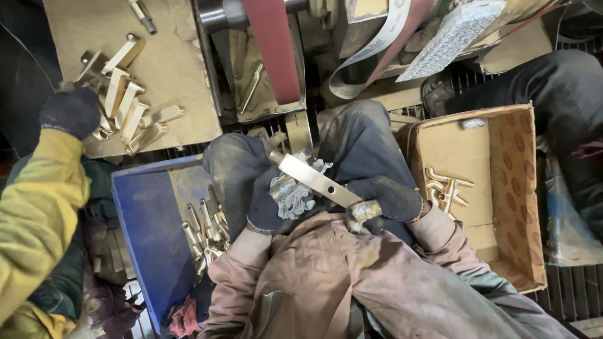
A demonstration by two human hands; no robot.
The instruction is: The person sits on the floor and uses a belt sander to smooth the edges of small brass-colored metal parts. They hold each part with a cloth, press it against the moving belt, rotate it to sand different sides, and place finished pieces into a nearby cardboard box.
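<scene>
Both my hands wear dark gloves and hold one flat brass bar (317,179) with small holes, slanting across my lap. My left hand (271,204) grips its upper left part with a frayed grey rag bunched at the fingers. My right hand (388,199) is closed on its lower right end. Straight ahead of the bar runs a dark red sanding belt (271,50) on a roller.
A blue tray (151,238) at my left knee holds several brass pieces. A cardboard box (512,188) at my right holds shiny brass handles. At the left, another person's gloved hand (70,112), yellow sleeve, touches brass parts piled on a cardboard-covered surface (182,63).
</scene>
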